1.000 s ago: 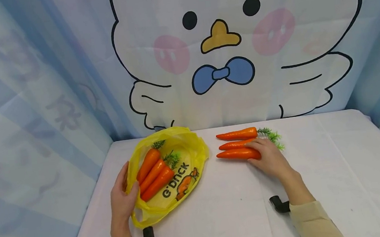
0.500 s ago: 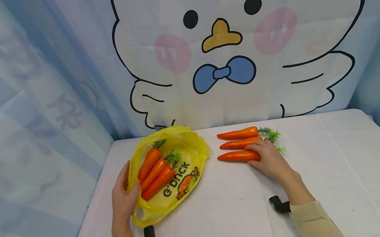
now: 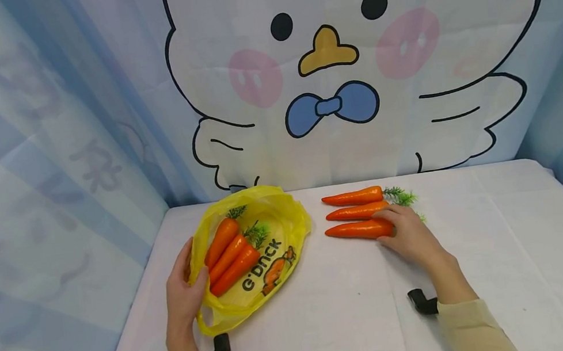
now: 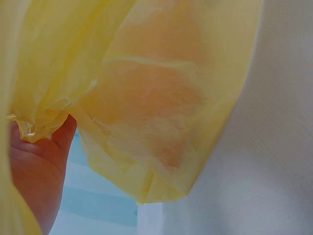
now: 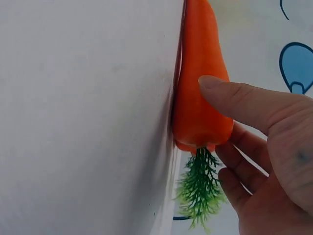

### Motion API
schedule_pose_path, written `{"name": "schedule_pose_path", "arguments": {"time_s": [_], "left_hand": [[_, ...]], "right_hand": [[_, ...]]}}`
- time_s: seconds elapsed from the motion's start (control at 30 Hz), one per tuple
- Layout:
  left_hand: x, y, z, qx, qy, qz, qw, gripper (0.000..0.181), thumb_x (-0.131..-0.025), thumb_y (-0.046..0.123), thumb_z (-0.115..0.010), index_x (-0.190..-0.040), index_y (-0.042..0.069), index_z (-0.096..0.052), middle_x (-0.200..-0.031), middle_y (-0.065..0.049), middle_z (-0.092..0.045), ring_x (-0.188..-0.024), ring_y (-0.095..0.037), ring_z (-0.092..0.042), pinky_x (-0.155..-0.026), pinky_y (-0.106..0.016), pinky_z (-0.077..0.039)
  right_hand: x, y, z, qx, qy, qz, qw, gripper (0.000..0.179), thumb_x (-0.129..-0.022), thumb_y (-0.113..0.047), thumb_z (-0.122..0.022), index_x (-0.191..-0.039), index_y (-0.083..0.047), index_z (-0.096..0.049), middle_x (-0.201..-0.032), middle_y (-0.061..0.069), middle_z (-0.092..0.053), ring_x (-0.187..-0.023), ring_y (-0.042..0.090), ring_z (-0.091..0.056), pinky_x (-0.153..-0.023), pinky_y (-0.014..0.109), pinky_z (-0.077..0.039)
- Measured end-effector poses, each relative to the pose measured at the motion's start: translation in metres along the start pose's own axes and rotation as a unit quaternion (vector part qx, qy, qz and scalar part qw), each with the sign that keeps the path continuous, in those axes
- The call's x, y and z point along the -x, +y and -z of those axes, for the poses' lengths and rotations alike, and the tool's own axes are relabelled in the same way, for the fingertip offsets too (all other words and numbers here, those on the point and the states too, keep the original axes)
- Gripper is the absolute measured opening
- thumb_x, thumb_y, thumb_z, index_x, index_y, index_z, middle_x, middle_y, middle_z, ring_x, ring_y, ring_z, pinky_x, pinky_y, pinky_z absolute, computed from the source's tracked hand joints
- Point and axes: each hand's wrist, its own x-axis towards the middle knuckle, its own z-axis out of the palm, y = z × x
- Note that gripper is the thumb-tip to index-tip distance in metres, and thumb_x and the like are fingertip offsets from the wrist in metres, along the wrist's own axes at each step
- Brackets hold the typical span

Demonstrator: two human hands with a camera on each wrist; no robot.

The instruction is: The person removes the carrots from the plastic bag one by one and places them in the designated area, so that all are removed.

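Left hand (image 3: 182, 294): thumb and fingers clamped on the left edge of the yellow bag (image 3: 293, 212), well apart from the other hand
Right hand (image 3: 408, 233): thumb on one side and fingers on the other, pinching the thick end of the nearest carrot (image 3: 352, 230)
Nearest carrot: right of the bag, tip pointing left; whether it touches the bench (image 3: 319, 322) is hard to tell
Loose carrots: a middle carrot (image 3: 356, 212) and a far carrot (image 3: 352, 197), lying just beyond it on the bench, roughly parallel
Yellow bag: mouth open, three bagged carrots (image 3: 232, 260) side by side within, near black lettering (image 3: 261, 264)
Backdrop (image 3: 341, 151): cartoon figure with a blue bow tie (image 3: 328, 107)
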Motion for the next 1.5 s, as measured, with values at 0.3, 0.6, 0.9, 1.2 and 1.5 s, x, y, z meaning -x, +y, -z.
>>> {"name": "schedule_pose_path", "arguments": {"time_s": [0.3,0.6,0.9,1.2,1.5], "left_hand": [[-0.001,0.001,-0.001,-0.006,-0.002,0.005,1.0000,0.066,-0.098,0.003,-0.058,-0.158,0.016,-0.036,-0.160,-0.004,-0.037,-0.143,-0.024,-0.035,-0.115,-0.031,-0.032],[-0.001,0.002,-0.001,-0.009,-0.004,0.009,0.9999,0.066,-0.098,0.004,-0.058,-0.159,0.017,-0.035,-0.160,-0.004,-0.037,-0.142,-0.024,-0.037,-0.116,-0.039,-0.032],[-0.001,0.004,-0.001,-0.009,-0.008,0.017,0.9998,0.067,-0.099,0.006,-0.058,-0.159,0.018,-0.034,-0.160,-0.005,-0.036,-0.143,-0.026,-0.036,-0.116,-0.046,-0.032],[-0.001,0.002,0.000,-0.009,-0.009,0.020,0.9997,0.067,-0.099,0.006,-0.059,-0.160,0.017,-0.032,-0.161,-0.006,-0.035,-0.143,-0.027,-0.035,-0.116,-0.046,-0.031],[-0.002,0.002,-0.001,-0.008,-0.006,0.022,0.9997,0.068,-0.099,0.005,-0.058,-0.160,0.018,-0.032,-0.161,-0.004,-0.035,-0.144,-0.026,-0.034,-0.116,-0.046,-0.031]], "right_hand": [[0.003,0.009,0.004,-0.006,0.009,0.001,0.9999,0.039,-0.082,-0.003,-0.081,-0.119,0.001,-0.069,-0.127,0.025,-0.058,-0.121,0.047,-0.050,-0.105,0.062,-0.039],[0.001,0.010,0.003,-0.002,0.022,-0.001,0.9998,0.040,-0.083,-0.005,-0.081,-0.120,0.001,-0.069,-0.127,0.023,-0.059,-0.121,0.045,-0.052,-0.106,0.061,-0.039],[0.001,0.014,-0.002,0.006,0.043,0.003,0.9990,0.041,-0.081,-0.004,-0.083,-0.119,0.002,-0.069,-0.125,0.022,-0.061,-0.120,0.044,-0.053,-0.105,0.060,-0.039],[-0.001,0.012,-0.004,0.012,0.048,0.004,0.9988,0.041,-0.081,-0.004,-0.082,-0.119,0.002,-0.069,-0.124,0.022,-0.061,-0.119,0.044,-0.053,-0.105,0.062,-0.039],[0.000,0.009,-0.002,0.010,0.037,-0.004,0.9993,0.044,-0.082,-0.006,-0.083,-0.122,0.001,-0.067,-0.127,0.023,-0.059,-0.121,0.044,-0.052,-0.106,0.062,-0.038]]}}
